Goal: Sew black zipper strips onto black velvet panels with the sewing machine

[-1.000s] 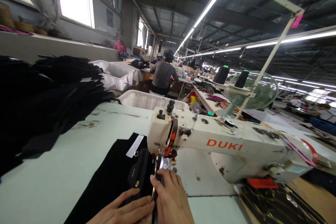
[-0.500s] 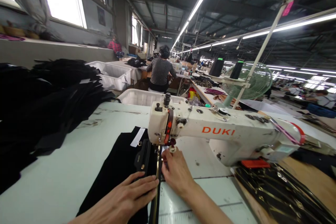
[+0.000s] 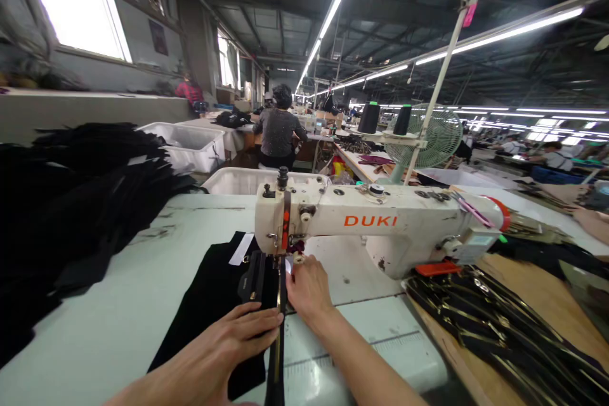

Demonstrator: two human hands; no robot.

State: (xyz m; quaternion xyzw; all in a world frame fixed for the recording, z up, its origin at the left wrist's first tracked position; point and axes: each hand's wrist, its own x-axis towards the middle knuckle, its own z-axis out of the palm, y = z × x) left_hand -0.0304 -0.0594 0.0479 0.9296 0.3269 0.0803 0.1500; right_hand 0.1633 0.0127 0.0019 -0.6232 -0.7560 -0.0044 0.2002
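Note:
A black fabric piece (image 3: pixel 209 304) lies on the pale table under the head of a cream DUKI sewing machine (image 3: pixel 371 225). A black zipper with gold teeth (image 3: pixel 277 336) runs along its right edge toward the needle. My left hand (image 3: pixel 223 352) lies flat on the fabric, fingers stretched out and fingertips at the zipper. My right hand (image 3: pixel 307 288) sits just right of the needle with its fingers bent against the zipper and cloth near the presser foot; what it pinches is hidden.
A tall heap of black fabric pieces (image 3: pixel 71 203) fills the table's left side. Several black zippers (image 3: pixel 495 323) lie on a wooden board at right. White bins (image 3: pixel 190 146) stand behind. A person (image 3: pixel 278 130) sits at the station ahead. A green fan (image 3: pixel 428 136) stands behind the machine.
My right hand moved forward along the zipper to the needle area. My left hand slid up onto the fabric. The view dropped and shifted slightly right.

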